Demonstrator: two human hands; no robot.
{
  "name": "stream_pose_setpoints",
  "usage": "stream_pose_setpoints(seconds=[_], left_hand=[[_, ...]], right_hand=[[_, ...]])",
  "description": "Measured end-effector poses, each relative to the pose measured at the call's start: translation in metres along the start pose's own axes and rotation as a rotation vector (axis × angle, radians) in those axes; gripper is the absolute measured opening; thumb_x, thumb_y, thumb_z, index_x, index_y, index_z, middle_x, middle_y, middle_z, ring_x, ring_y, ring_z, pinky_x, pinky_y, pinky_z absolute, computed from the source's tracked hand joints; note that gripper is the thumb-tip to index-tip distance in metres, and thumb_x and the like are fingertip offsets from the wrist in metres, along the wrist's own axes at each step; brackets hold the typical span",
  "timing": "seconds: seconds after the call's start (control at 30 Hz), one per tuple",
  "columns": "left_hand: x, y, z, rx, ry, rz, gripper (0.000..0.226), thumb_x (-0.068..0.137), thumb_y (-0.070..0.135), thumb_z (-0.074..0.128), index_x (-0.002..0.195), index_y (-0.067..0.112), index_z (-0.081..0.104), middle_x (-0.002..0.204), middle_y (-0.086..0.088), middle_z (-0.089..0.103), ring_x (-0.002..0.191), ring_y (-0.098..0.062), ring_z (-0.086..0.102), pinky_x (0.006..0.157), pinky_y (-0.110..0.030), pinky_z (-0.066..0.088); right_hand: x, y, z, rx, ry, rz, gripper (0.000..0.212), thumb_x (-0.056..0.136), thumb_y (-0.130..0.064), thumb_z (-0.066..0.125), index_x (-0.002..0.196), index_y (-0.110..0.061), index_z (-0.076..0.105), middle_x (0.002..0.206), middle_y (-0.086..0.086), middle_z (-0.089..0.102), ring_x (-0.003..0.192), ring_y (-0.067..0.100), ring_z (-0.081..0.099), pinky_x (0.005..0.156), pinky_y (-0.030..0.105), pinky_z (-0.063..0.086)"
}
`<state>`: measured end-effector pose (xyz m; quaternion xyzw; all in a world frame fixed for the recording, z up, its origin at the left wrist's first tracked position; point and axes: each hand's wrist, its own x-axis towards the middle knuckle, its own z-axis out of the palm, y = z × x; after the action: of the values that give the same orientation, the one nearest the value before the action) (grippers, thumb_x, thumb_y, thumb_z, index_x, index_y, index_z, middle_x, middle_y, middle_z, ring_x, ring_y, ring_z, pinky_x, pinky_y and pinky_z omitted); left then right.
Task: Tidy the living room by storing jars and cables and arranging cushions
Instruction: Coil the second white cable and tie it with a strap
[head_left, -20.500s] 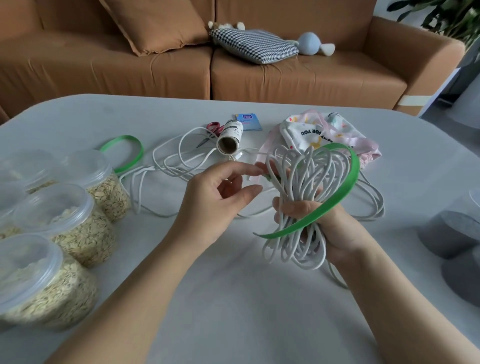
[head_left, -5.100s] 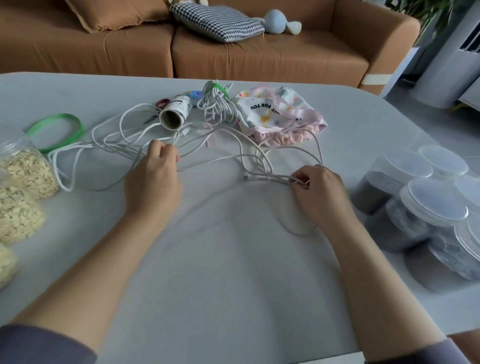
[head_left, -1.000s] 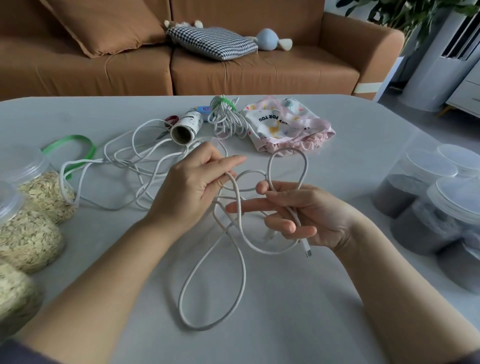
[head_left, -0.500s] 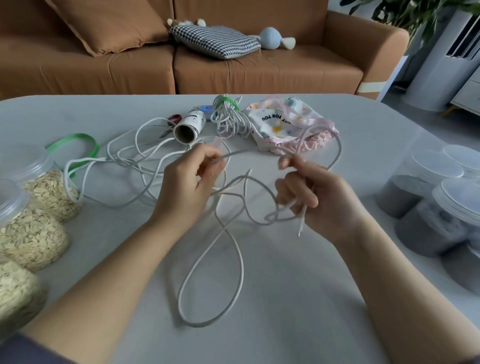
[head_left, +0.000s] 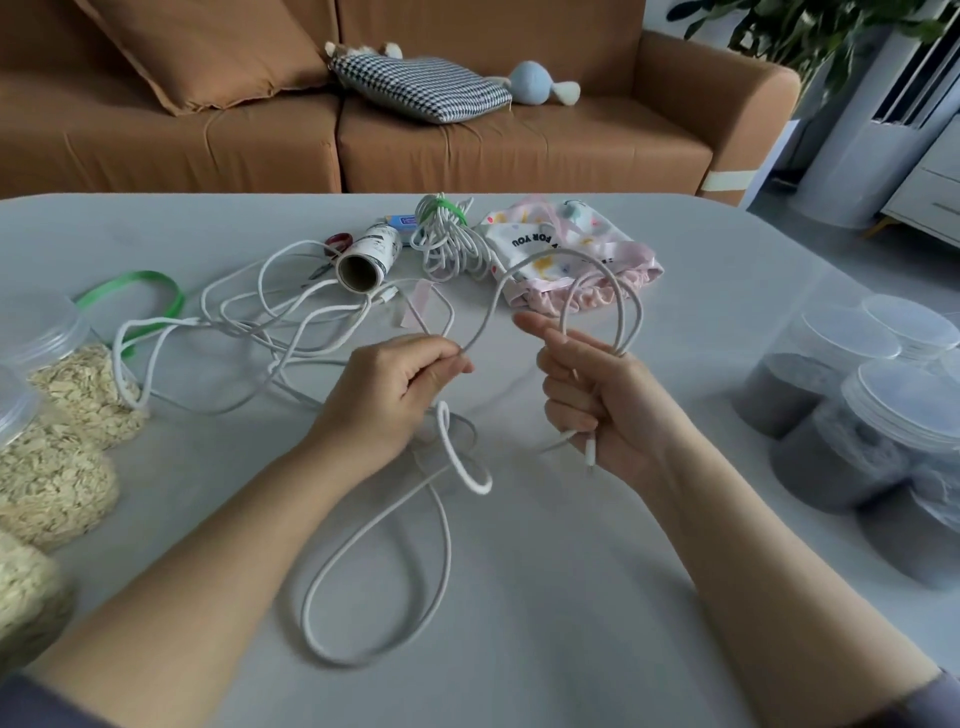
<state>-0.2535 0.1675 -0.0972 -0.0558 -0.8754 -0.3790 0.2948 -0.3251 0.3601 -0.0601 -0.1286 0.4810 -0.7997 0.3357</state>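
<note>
A long white cable (head_left: 441, 525) runs between my hands above the grey table (head_left: 519, 649). My left hand (head_left: 395, 384) pinches it between thumb and fingers. My right hand (head_left: 597, 410) grips two loops of it, which arch up above the fingers, and the plug end pokes out below the palm. More of the cable lies in a large loop on the table near me and in a tangle at the left. A coiled white cable bundle (head_left: 452, 244) tied with a green strap lies at the back. On the brown sofa (head_left: 467, 135) rest a brown cushion (head_left: 208, 52) and a checked cushion (head_left: 421, 88).
Oat-filled jars (head_left: 57, 441) stand at the left edge, dark-filled jars (head_left: 872, 415) at the right. A green strap (head_left: 140, 291), a cardboard tube (head_left: 366, 260), red scissors (head_left: 337, 244) and a pink printed pouch (head_left: 566, 254) lie at the back. A blue plush toy (head_left: 535, 83) sits on the sofa.
My right hand has gathered another loop of the white cable, now arching above it. My left hand has slid along the cable and pinches it closer to the right hand.
</note>
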Motion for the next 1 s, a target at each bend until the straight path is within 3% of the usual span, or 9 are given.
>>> stream_pose_setpoints(seconds=[0.17, 0.4, 0.5, 0.67, 0.73, 0.83, 0.87, 0.93, 1.0], left_hand=[[-0.002, 0.004, 0.004, 0.101, -0.118, 0.145, 0.027, 0.095, 0.038, 0.053, 0.093, 0.016, 0.070, 0.077, 0.008, 0.057, 0.066, -0.013, 0.055, 0.062, -0.034, 0.048], [-0.002, 0.012, 0.004, 0.117, -0.174, 0.190, 0.029, 0.094, 0.037, 0.052, 0.092, 0.015, 0.071, 0.076, 0.011, 0.060, 0.070, -0.007, 0.056, 0.064, -0.034, 0.049], [-0.003, 0.012, 0.004, 0.139, -0.184, 0.193, 0.025, 0.094, 0.037, 0.053, 0.089, 0.019, 0.069, 0.070, 0.016, 0.050, 0.066, 0.001, 0.047, 0.060, -0.030, 0.045], [-0.004, 0.015, 0.007, 0.203, -0.205, 0.218, 0.027, 0.093, 0.037, 0.052, 0.093, 0.018, 0.070, 0.080, 0.008, 0.065, 0.071, -0.013, 0.059, 0.062, -0.031, 0.049], [-0.004, 0.016, 0.009, 0.196, -0.214, 0.133, 0.026, 0.092, 0.040, 0.052, 0.090, 0.020, 0.069, 0.078, 0.008, 0.065, 0.071, -0.013, 0.058, 0.063, -0.033, 0.049], [-0.004, 0.013, 0.009, 0.077, -0.203, -0.058, 0.017, 0.087, 0.036, 0.059, 0.083, 0.022, 0.068, 0.068, 0.010, 0.060, 0.062, -0.006, 0.054, 0.062, -0.029, 0.045], [-0.004, 0.012, 0.009, 0.048, -0.183, -0.116, 0.015, 0.086, 0.035, 0.061, 0.081, 0.022, 0.067, 0.064, 0.010, 0.058, 0.057, -0.006, 0.052, 0.060, -0.028, 0.045], [-0.004, 0.011, 0.006, 0.060, -0.127, -0.205, 0.014, 0.080, 0.038, 0.061, 0.079, 0.024, 0.065, 0.064, 0.011, 0.058, 0.054, -0.006, 0.052, 0.058, -0.030, 0.049], [-0.004, 0.012, 0.001, 0.155, -0.073, -0.200, 0.020, 0.075, 0.045, 0.061, 0.079, 0.027, 0.065, 0.067, 0.012, 0.061, 0.060, -0.006, 0.056, 0.062, -0.031, 0.050]], right_hand=[[0.005, 0.007, 0.001, -0.017, -0.009, -0.002, 0.037, 0.075, -0.008, 0.060, 0.111, -0.002, 0.064, 0.057, -0.007, 0.026, 0.042, 0.004, 0.024, 0.039, 0.016, 0.029], [-0.001, 0.005, 0.003, -0.090, -0.085, -0.062, 0.000, 0.080, -0.013, 0.059, 0.080, -0.013, 0.059, 0.054, -0.010, 0.037, 0.047, 0.004, 0.030, 0.047, 0.016, 0.034], [0.000, 0.005, 0.002, -0.158, -0.091, -0.080, 0.011, 0.079, -0.011, 0.065, 0.090, -0.010, 0.062, 0.056, -0.011, 0.044, 0.048, 0.004, 0.033, 0.049, 0.017, 0.034], [0.001, 0.003, 0.005, -0.125, 0.053, -0.105, 0.025, 0.093, -0.006, 0.054, 0.070, -0.011, 0.050, 0.060, 0.001, 0.038, 0.053, 0.013, 0.036, 0.051, 0.023, 0.038], [0.002, 0.001, 0.005, -0.126, 0.163, -0.175, 0.034, 0.095, -0.006, 0.045, 0.062, -0.012, 0.051, 0.059, 0.003, 0.046, 0.059, 0.018, 0.046, 0.060, 0.028, 0.045], [-0.002, -0.001, 0.011, -0.024, 0.129, -0.265, 0.047, 0.102, -0.013, 0.037, 0.058, -0.012, 0.055, 0.053, 0.005, 0.048, 0.057, 0.023, 0.056, 0.080, 0.038, 0.054], [-0.004, -0.002, 0.013, 0.031, 0.093, -0.264, 0.043, 0.103, -0.017, 0.034, 0.063, -0.012, 0.048, 0.047, 0.004, 0.039, 0.048, 0.021, 0.049, 0.078, 0.040, 0.056], [-0.006, -0.006, 0.013, 0.109, 0.072, -0.241, 0.037, 0.104, -0.021, 0.034, 0.067, -0.017, 0.033, 0.045, -0.002, 0.020, 0.037, 0.013, 0.026, 0.056, 0.032, 0.053], [-0.007, -0.010, 0.008, 0.126, 0.071, -0.201, 0.037, 0.101, -0.019, 0.039, 0.066, -0.020, 0.029, 0.047, -0.006, 0.016, 0.036, 0.007, 0.015, 0.039, 0.021, 0.030]])
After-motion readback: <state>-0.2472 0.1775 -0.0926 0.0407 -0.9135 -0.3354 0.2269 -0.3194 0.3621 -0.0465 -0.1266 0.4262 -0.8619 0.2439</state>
